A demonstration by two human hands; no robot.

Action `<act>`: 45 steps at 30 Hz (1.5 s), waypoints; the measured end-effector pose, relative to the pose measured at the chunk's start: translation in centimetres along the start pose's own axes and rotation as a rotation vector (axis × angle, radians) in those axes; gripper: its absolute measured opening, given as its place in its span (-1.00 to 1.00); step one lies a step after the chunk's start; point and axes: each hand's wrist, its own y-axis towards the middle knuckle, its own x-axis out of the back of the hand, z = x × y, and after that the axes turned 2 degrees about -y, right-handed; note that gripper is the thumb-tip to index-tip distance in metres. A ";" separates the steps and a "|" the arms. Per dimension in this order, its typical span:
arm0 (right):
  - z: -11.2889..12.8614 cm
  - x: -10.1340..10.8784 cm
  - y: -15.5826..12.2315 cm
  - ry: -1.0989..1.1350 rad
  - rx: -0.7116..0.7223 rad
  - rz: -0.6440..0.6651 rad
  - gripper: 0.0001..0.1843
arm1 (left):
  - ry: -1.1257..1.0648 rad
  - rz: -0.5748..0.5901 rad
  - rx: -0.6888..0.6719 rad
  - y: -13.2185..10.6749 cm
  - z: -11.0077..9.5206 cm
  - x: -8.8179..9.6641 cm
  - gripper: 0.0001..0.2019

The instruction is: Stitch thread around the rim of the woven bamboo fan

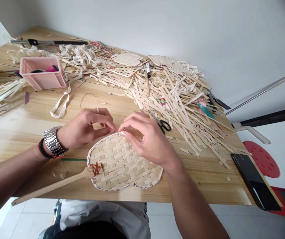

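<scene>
A woven bamboo fan (124, 162) lies flat near the front edge of the table, its wooden handle (55, 184) pointing to the lower left. Reddish-brown thread (97, 168) criss-crosses where handle meets weave, and a pale band stitched with dark thread runs round the rim. My left hand (87, 127), with a ring and a metal watch at the wrist, pinches at the fan's far rim; what lies between thumb and finger is too small to make out. Right beside it, my right hand (143, 137) grips the same rim between thumb and fingers.
Black-handled scissors (166, 125) lie just beyond my right hand. Loose bamboo strips (172, 99) heap along the wall, with a marker pen (148, 70) on top. A pink bin (42, 74) stands at the back left. A phone (254, 181) rests at the right edge.
</scene>
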 end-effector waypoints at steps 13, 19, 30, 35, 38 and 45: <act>0.0 0.0 0.0 0.013 0.015 0.002 -0.86 | -0.064 0.053 -0.002 -0.2 -0.5 -0.3 -0.81; -0.2 -0.3 0.0 0.048 0.042 -0.019 -0.87 | -0.060 0.015 -0.087 -0.1 0.0 -0.5 -0.80; -0.3 -0.2 0.0 0.049 0.043 -0.020 -0.88 | -0.052 0.009 -0.175 -0.1 0.5 -0.6 -0.83; -0.4 -0.2 0.0 0.048 0.043 -0.021 -0.88 | -0.044 -0.004 -0.158 -0.2 0.5 -0.7 -0.84; -0.3 -0.2 0.0 0.049 0.036 -0.020 -0.88 | -0.040 -0.018 -0.184 -0.3 0.5 -0.8 -0.86; -0.3 -0.8 0.2 0.046 0.028 -0.021 -0.92 | 0.022 -0.048 -0.231 -0.2 0.2 -0.8 -0.86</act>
